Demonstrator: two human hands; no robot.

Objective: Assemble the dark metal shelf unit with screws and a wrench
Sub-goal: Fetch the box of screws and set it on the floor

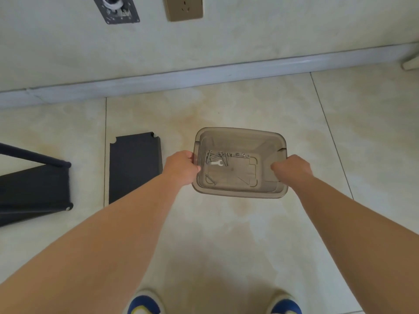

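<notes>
A translucent smoky-brown plastic bin [240, 132] is showing silver metal screws [209, 156] and a pale silver flat wrench [216, 163] through its tinted base. A matte black rectangular metal shelf panel [135, 168] is lying on glossy cream floor tiles [249, 234] mottled with beige. Blue shoes with yellow trim [142, 305] are showing below.

We find no text, label, brand, number or sign that can be read. The clear plastic bin [240, 132] bears no legible marking, and neither do the wall socket [184, 7] and the dark wall plate [116, 10] above it.
</notes>
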